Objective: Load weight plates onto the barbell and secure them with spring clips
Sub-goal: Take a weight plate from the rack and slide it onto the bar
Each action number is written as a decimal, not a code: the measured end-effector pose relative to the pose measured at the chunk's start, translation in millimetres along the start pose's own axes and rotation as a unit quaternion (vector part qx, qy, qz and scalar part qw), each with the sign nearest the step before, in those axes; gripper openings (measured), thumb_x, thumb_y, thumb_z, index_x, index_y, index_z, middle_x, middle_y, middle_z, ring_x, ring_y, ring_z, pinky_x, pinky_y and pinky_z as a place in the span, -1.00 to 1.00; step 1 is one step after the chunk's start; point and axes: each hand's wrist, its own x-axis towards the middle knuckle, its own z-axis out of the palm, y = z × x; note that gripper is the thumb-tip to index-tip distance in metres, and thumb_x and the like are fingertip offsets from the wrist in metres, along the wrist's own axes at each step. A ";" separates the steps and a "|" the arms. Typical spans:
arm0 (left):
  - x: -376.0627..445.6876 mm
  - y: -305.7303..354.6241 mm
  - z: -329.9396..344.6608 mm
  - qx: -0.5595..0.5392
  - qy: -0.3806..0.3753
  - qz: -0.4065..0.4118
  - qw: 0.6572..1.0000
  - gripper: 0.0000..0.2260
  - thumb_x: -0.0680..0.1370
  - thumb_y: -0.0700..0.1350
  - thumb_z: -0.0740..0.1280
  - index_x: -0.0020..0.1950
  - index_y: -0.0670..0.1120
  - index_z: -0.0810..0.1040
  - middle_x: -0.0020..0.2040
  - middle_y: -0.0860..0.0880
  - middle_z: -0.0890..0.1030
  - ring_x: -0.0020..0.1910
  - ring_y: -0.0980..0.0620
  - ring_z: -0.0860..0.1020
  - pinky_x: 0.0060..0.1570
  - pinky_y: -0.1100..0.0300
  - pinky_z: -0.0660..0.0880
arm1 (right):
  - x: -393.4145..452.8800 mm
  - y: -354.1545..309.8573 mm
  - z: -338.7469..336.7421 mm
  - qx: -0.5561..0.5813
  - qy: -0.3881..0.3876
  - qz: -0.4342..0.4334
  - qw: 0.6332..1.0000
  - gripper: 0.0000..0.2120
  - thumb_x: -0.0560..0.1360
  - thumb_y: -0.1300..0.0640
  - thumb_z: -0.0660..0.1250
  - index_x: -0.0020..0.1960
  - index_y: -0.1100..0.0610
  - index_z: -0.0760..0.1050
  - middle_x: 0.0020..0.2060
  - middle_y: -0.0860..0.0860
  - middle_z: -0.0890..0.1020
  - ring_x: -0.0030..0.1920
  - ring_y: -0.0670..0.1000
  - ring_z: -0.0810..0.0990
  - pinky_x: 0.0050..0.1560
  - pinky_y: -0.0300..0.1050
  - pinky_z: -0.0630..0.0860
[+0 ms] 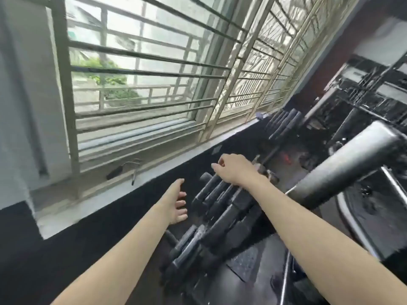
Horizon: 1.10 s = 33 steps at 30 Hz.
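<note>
The right hand (231, 170) reaches forward over a row of black weight plates (217, 194) standing on edge in a rack, its fingers loosely curled above the top rims; blur hides whether they touch a rim or only hover, and no firm grip shows. The left hand (176, 202) hangs open, fingers spread and relaxed, palm turned toward the near face of the same row, just beside it and holding nothing.

The plates stand upright, stacked face to face, the row running diagonally away from the person, from lower left toward upper right. So the rims lie under the right hand and the flat faces to the right of the left hand. The right hand is the nearer of the two; the left would need only a short move inward to cup a plate's other side.

The barbell's thick sleeve (343, 164) juts in just right of the right forearm, bare at the end that shows. A spring clip (130, 167) lies on the window sill (92, 194), beyond and left of the left hand.
</note>
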 end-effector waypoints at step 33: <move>102.9 122.3 -11.0 -0.013 0.085 0.167 0.982 -0.63 0.51 0.13 0.42 0.07 -0.16 0.50 -0.30 -0.06 0.42 -0.48 0.06 0.36 -0.56 0.32 0.27 | 93.5 -8.8 25.6 0.498 0.145 0.317 0.794 -0.74 0.43 -0.01 0.36 -0.22 0.20 0.57 -0.19 0.10 0.68 0.02 0.22 0.69 -0.01 -0.02 0.55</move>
